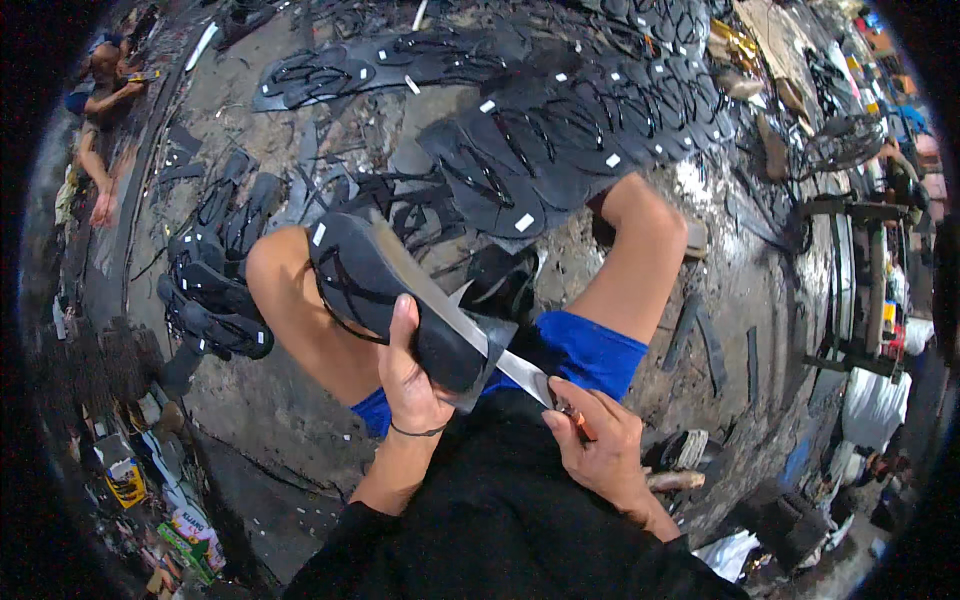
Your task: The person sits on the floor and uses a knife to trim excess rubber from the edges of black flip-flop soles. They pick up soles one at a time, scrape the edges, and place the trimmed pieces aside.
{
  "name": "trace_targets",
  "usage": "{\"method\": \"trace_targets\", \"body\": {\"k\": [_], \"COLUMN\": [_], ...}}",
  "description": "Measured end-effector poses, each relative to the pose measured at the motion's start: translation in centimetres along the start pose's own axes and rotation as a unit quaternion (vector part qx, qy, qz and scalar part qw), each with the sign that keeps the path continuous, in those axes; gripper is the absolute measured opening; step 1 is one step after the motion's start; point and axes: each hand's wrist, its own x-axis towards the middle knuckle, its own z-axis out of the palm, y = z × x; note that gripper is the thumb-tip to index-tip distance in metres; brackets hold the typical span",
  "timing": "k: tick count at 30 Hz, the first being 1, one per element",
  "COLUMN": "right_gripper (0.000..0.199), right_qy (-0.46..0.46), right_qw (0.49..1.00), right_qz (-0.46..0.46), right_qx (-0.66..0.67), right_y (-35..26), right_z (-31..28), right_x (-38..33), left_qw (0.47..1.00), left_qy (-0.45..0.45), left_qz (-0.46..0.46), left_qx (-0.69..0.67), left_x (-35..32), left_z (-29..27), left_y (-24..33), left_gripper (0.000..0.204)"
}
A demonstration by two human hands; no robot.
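A grimy concrete workshop floor (300,400) strewn with dark offcuts spreads out below, with another person sitting at the far left edge and a small stack of finished black rubber flip-flops (215,300) lying near the left knee. In the middle the left hand (412,385) wraps its fingers around the heel of a black rubber flip-flop sole (385,285) held over the lap, while the right hand (595,440) closes its fingers on the handle of a long flat steel knife (470,325) whose blade lies along the sole's edge. Judging by the large overlapping spread of black tagged sandals (570,130) at the far right, many pairs look done, and this one appears mid-trim.
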Motion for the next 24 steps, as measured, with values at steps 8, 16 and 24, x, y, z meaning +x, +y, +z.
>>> {"method": "trace_targets", "body": {"k": [8, 16, 24], "right_gripper": [0.030, 0.023, 0.036], "right_qy": [-0.093, -0.158, -0.025], "right_qw": [0.995, 0.985, 0.900], "right_qz": [0.038, 0.016, 0.171], "right_qx": [0.005, 0.070, 0.401], "right_y": [-1.2, -1.3, 2.0], "right_z": [0.7, 3.7, 3.1], "right_x": [1.4, 4.5, 6.0], "left_qw": [0.955, 0.918, 0.947], "left_qy": [0.089, 0.095, -0.056], "left_qz": [0.105, 0.131, 0.310], "left_qx": [0.262, 0.363, 0.060], "left_x": [-0.9, -2.0, 1.1], "left_z": [-4.7, -7.7, 3.1], "left_y": [-0.9, -0.4, 4.6], "left_gripper": [0.030, 0.028, 0.058]}}
